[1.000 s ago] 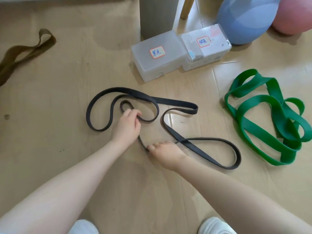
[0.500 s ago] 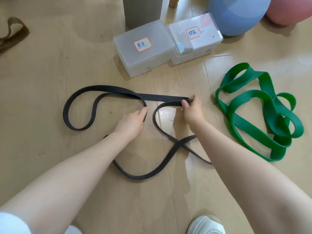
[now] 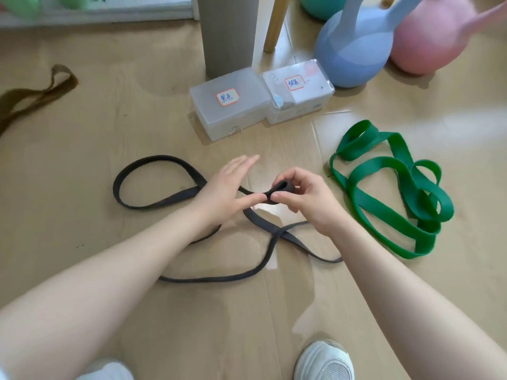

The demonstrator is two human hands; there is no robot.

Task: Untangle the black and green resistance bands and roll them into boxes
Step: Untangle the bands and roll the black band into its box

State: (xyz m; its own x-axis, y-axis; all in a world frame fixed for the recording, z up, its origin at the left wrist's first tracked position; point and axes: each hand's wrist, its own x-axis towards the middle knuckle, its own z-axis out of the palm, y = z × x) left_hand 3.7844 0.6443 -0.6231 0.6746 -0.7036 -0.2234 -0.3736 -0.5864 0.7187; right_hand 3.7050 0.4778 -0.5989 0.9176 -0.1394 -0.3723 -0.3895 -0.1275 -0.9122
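Note:
The black band [image 3: 153, 204] lies in loops on the floor, one end lifted and curled into a small roll. My right hand [image 3: 304, 200] pinches that roll between thumb and fingers. My left hand [image 3: 225, 190] touches the roll with its thumb tip while its fingers are stretched flat and apart. The green band [image 3: 389, 193] lies in a loose pile on the right, apart from the black one. Two clear lidded boxes stand beyond: the left box [image 3: 227, 105] and the right box [image 3: 299, 91], each with a handwritten label.
A brown band [image 3: 35, 97] lies at far left. Behind the boxes stand a grey post [image 3: 227, 34], a wooden leg [image 3: 275, 23], a blue soft kettlebell [image 3: 354, 50] and a pink one [image 3: 428, 42]. My white shoes [image 3: 323, 360] are at the bottom edge.
My right hand has lifted the folded end of the black band and curled it into a small roll. My left hand has moved in beside it. The band's loops have shifted.

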